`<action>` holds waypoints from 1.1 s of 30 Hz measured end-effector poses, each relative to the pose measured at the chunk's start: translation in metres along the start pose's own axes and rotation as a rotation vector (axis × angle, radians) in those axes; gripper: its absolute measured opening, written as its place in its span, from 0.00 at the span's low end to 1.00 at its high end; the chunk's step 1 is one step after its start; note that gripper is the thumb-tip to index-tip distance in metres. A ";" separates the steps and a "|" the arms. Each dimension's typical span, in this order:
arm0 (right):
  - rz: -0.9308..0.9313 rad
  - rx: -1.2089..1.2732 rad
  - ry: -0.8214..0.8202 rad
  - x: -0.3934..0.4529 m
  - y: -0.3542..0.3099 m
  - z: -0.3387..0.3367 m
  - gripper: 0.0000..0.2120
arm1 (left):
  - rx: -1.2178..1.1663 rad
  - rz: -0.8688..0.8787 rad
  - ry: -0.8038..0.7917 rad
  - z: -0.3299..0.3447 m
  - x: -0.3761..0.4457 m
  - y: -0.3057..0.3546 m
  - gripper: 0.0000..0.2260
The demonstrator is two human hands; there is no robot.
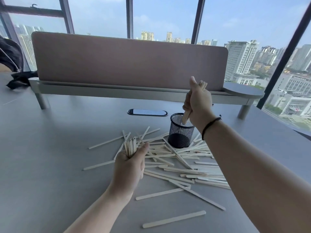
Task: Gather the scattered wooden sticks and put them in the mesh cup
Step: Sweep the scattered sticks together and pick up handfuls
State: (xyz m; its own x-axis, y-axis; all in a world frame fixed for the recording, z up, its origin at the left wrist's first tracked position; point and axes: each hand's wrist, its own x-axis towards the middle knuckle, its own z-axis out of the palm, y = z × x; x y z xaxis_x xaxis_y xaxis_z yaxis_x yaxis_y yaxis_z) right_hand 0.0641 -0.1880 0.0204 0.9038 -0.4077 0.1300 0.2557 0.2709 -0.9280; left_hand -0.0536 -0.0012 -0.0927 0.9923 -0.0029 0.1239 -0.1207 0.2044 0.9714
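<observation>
Progress is at an early point, as I judge it: most of the wooden sticks [170, 158] lie scattered on the desk [50, 165], and the mesh cup [180, 130] looks nearly empty through its black wire wall.

Going from left to right, the left hand [129, 165] is at about 7 o'clock from the cup, and its fingers [145, 148] are curled around a small bundle of sticks [130, 146] that stands almost upright at the left edge of the pile. This bundle is gathered but not yet delivered.

The loose pile spreads from 6 to 9 o'clock of the cup, touching its base, and further to 4 o'clock under the right forearm. Two single sticks lie apart near the front edge of the desk (the nearest one [174, 219] is well away from the others).

The right hand [197, 102] is just above the cup at about 1 o'clock, clenched on a second bundle [186, 117] whose lower ends already enter the rim. I think this bundle only needs to be released. After that the left bundle follows, and then many more handfuls remain.
</observation>
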 end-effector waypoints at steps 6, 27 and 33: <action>0.088 -0.154 -0.029 0.018 0.031 0.003 0.18 | -0.005 -0.021 -0.014 0.001 0.004 0.001 0.30; -0.352 -1.216 -0.601 -0.122 0.054 -0.136 0.24 | -0.023 -0.001 0.036 -0.003 0.012 -0.011 0.26; -0.458 -1.357 -0.812 -0.130 0.068 -0.127 0.42 | -0.102 0.041 0.037 0.033 0.025 0.021 0.25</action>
State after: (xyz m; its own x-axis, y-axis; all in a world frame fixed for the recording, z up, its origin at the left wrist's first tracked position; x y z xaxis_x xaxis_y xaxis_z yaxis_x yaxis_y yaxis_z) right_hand -0.0797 -0.2277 -0.1037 0.8865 0.4199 0.1946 0.4618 -0.8291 -0.3152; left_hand -0.0326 -0.0288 -0.0623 0.9872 0.0432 0.1537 -0.1595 0.3018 0.9399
